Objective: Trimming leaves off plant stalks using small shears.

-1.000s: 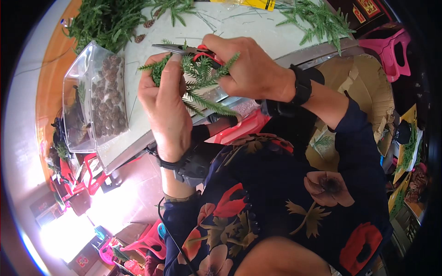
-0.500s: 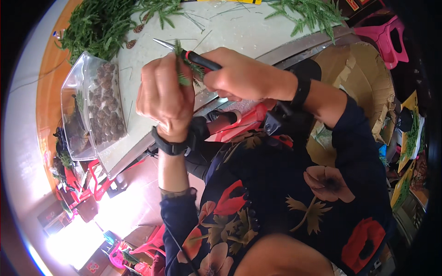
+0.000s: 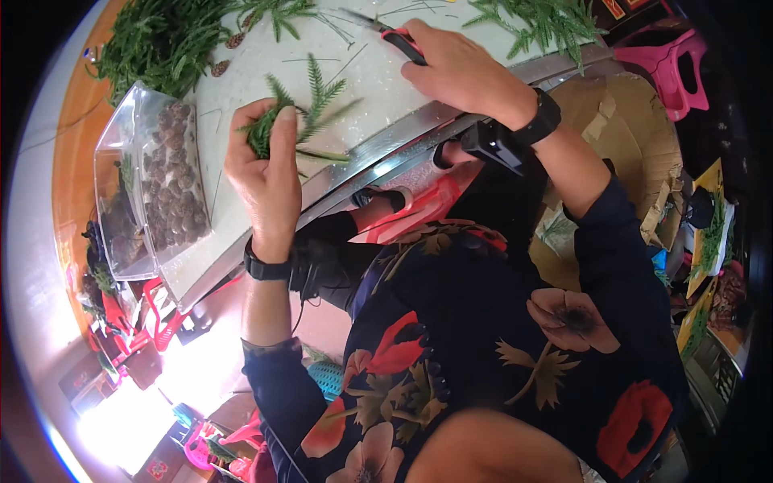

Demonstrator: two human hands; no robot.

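My left hand (image 3: 270, 181) is closed around a green artificial pine sprig (image 3: 317, 92), pinching it between thumb and fingers above the table. Its needled tips fan out past the thumb, and a stem points right toward the table edge. Farther right and away from me, my right hand (image 3: 459, 68) grips long-nosed pliers (image 3: 405, 44) by their red and black handles. The pliers' slim jaws point left over the tabletop. Part of the handles is covered by my fingers.
A heap of pine greenery (image 3: 165, 52) lies at the far left beside small pine cones (image 3: 219, 68). A clear plastic box (image 3: 121, 181) holds many cones. More green branches (image 3: 535, 28) lie at the far right. A pink stool (image 3: 672, 76) and torn cardboard (image 3: 628, 129) are beyond the table edge.
My hands have moved apart. The pliers have gone away from the sprig, up and to the right, while my left hand has come slightly down and left with the sprig.
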